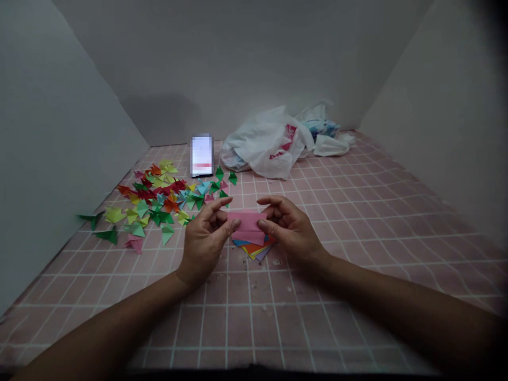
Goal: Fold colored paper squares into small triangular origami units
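Between my hands is a small pink sheet of paper (pixel 247 221), with a crease running across it. My left hand (pixel 208 233) pinches its left edge, the thumb lying on the near face. At the right edge my right hand (pixel 291 227) grips it the same way; both index fingers stick out above the paper. Just below and behind it, a fanned stack of coloured paper sheets (pixel 254 249) lies on the table, with blue, orange, yellow and lilac corners showing. The stack's upper part is hidden by the pink paper.
Many folded paper shapes (pixel 161 217) in several colours spread over the table's left side. Behind them a phone (pixel 201 156) stands upright, its screen blurred. A white plastic bag (pixel 270 143) and crumpled packaging (pixel 331 143) lie against the back wall. Small scraps dot the checked tablecloth (pixel 238 323).
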Motion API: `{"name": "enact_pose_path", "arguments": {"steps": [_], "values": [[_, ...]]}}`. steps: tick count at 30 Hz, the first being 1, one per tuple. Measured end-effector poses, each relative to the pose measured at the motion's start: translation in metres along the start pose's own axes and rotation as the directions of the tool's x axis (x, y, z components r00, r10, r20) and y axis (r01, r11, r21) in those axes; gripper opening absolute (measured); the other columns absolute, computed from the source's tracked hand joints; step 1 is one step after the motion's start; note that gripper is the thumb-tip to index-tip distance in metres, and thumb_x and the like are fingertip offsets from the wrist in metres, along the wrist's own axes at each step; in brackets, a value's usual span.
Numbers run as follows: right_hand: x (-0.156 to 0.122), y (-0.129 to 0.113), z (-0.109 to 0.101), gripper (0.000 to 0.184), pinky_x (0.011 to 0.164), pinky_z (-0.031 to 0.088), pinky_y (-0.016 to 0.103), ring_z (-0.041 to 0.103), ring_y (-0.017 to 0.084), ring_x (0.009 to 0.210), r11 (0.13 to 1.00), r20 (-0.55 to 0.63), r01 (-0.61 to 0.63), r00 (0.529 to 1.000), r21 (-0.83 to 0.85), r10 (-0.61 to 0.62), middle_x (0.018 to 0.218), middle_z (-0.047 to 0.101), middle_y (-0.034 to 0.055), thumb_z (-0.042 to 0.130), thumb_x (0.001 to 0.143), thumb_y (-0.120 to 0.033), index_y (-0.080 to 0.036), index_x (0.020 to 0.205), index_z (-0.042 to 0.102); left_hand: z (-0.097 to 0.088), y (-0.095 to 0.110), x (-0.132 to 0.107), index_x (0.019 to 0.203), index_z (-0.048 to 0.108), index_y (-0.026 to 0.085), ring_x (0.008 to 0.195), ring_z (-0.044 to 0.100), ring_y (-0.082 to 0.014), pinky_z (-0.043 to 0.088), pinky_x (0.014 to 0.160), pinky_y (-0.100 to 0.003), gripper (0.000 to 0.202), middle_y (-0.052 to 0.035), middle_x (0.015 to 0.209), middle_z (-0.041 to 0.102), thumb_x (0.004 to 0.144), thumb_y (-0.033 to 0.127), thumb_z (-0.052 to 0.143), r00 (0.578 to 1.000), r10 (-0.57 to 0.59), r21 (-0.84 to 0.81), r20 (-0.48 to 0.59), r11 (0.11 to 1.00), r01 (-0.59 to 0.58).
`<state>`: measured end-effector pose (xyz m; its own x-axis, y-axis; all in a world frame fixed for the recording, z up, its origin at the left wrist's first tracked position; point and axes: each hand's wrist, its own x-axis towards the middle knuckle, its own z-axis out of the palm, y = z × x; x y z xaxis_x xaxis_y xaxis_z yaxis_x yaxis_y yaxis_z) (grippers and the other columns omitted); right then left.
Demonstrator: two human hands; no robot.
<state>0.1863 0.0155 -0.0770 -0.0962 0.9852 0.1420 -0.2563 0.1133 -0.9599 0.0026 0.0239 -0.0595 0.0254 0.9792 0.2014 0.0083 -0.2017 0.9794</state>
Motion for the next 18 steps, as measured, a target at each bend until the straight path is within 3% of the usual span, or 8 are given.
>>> {"name": "enact_pose_path", "arguments": {"steps": [2,6,18], "values": [[-0.0002,-0.0006,-0.0003,0.036,0.062,0.046,0.028,0.055,0.013,0.067,1.000,-0.003,-0.012,1.000,-0.010,0.012,0.078,0.057,-0.0035,0.077,0.078,-0.023,-0.025,0.112,0.066,-0.0004,-0.0007,-0.0003,0.106,0.075,0.017,0.062,0.054,-0.0071,0.047,0.058,-0.018,0.034,0.0049,0.071,0.056,0.073,0.022,0.083,1.000,-0.017,0.009,-0.004,1.000,0.017],[-0.0003,-0.0014,-0.0010,0.021,0.063,0.047,0.028,0.057,0.012,0.069,1.000,0.008,-0.021,1.000,-0.015,0.021,0.079,0.062,-0.0016,0.076,0.079,-0.024,-0.023,0.099,0.069,0.0003,-0.0025,-0.0009,0.092,0.076,0.017,0.067,0.060,-0.0104,0.051,0.061,-0.021,0.020,0.0010,0.074,0.065,0.074,0.025,0.082,0.999,-0.048,-0.023,0.012,0.999,0.048],[0.0002,-0.0036,-0.0017,0.013,0.059,0.041,0.027,0.051,0.011,0.064,0.993,-0.006,-0.012,1.000,-0.114,0.012,0.072,0.057,-0.0032,0.075,0.080,-0.029,-0.020,0.084,0.066,-0.0005,-0.0038,-0.0001,0.080,0.071,0.018,0.065,0.059,-0.0117,0.049,0.061,-0.024,0.011,0.0000,0.072,0.066,0.076,0.025,0.078,0.998,-0.040,0.040,0.038,0.998,0.039]]}}
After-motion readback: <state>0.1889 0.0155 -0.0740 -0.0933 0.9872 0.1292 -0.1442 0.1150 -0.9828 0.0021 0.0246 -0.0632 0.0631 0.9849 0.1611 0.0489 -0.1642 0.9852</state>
